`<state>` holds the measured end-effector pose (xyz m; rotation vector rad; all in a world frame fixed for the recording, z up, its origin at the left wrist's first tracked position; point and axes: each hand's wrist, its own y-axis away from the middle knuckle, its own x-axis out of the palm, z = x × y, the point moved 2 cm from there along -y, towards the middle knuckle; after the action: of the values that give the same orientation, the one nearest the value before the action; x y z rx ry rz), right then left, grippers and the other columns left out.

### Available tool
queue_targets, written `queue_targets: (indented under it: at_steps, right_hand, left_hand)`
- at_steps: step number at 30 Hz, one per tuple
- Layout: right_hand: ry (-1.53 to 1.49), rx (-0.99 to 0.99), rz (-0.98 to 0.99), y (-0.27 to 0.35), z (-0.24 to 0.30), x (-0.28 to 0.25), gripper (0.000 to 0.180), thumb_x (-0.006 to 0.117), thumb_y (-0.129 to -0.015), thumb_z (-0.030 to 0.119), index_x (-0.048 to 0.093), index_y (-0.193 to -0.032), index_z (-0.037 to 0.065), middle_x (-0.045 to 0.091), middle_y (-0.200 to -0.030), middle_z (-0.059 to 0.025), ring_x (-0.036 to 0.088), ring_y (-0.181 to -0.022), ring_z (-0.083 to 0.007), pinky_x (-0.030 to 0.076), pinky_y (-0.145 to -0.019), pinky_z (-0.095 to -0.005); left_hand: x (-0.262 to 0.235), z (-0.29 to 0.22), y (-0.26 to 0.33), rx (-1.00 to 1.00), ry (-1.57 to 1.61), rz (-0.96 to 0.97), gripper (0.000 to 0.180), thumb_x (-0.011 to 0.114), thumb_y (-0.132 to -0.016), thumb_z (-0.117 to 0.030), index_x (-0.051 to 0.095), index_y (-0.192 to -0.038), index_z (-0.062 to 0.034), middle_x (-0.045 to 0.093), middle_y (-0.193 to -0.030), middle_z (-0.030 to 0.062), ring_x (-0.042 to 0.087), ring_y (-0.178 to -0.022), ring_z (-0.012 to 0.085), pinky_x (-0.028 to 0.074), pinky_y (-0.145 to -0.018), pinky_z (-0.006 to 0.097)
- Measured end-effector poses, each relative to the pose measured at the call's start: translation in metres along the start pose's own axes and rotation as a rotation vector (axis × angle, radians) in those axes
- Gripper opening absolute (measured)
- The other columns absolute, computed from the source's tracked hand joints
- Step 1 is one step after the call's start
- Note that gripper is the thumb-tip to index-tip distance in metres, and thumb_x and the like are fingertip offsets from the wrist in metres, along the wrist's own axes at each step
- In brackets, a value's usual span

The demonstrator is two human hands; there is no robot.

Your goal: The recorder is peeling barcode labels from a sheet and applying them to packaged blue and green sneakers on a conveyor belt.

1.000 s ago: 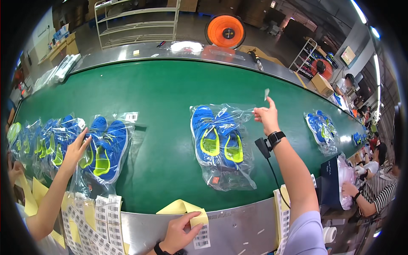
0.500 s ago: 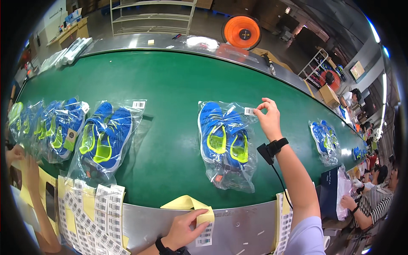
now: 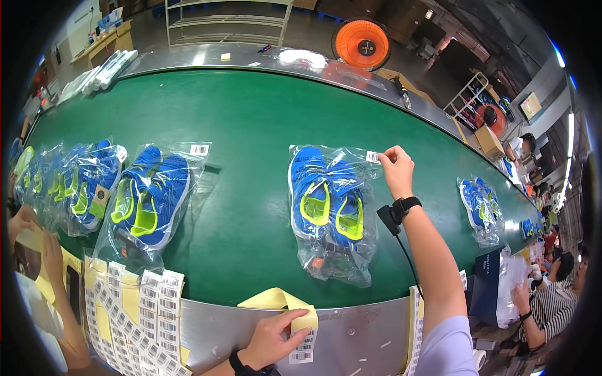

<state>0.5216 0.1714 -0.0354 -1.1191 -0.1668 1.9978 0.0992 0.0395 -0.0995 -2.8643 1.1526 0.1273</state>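
Observation:
A clear plastic bag (image 3: 332, 210) holding a pair of blue shoes with yellow insides lies on the green conveyor belt (image 3: 251, 125). My right hand (image 3: 396, 168) presses a small white barcode sticker (image 3: 373, 156) onto the bag's upper right corner. A black wrist device (image 3: 396, 213) sits on that arm. My left hand (image 3: 273, 341) rests at the metal front edge and pinches a yellow backing strip (image 3: 282, 302) with a barcode sticker (image 3: 303, 348) at its end.
Another bagged pair of blue shoes (image 3: 147, 200) lies to the left, with several more (image 3: 69, 178) beyond it and one (image 3: 480, 210) to the right. Sheets of barcode stickers (image 3: 135, 313) lie at the lower left. Other people's hands (image 3: 31, 232) and a seated person (image 3: 555, 301) flank me.
My right hand has come down from above the bag and now holds the sticker against its corner. The bagged shoes at the left have shifted rightward along the belt.

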Motion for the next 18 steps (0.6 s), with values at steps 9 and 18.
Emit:
queue_targets:
  at_steps: [9,18]
  right_hand:
    - [-0.318,0.149,0.009,0.004,-0.019,0.007,0.039,0.066,-0.082,0.002,0.054,-0.119,0.002,0.065,-0.071,-0.0083,0.061,-0.061,-0.0157,0.051,-0.060,-0.0296]
    - [-0.935,0.561,0.136,0.105,-0.008,-0.042,0.031,0.056,-0.091,0.002,0.050,-0.120,0.000,0.063,-0.090,-0.0087,0.060,-0.072,-0.0155,0.052,-0.070,-0.0302]
  left_hand:
    - [0.001,0.002,-0.001,0.023,-0.031,0.007,0.039,0.074,-0.083,-0.018,0.063,-0.118,-0.0046,0.068,-0.084,0.0099,0.058,-0.059,0.0158,0.047,-0.056,0.028]
    - [0.006,0.000,0.001,-0.034,0.078,-0.056,0.033,0.068,-0.088,-0.015,0.063,-0.118,-0.0038,0.065,-0.076,0.0089,0.057,-0.058,0.0126,0.045,-0.054,0.027]
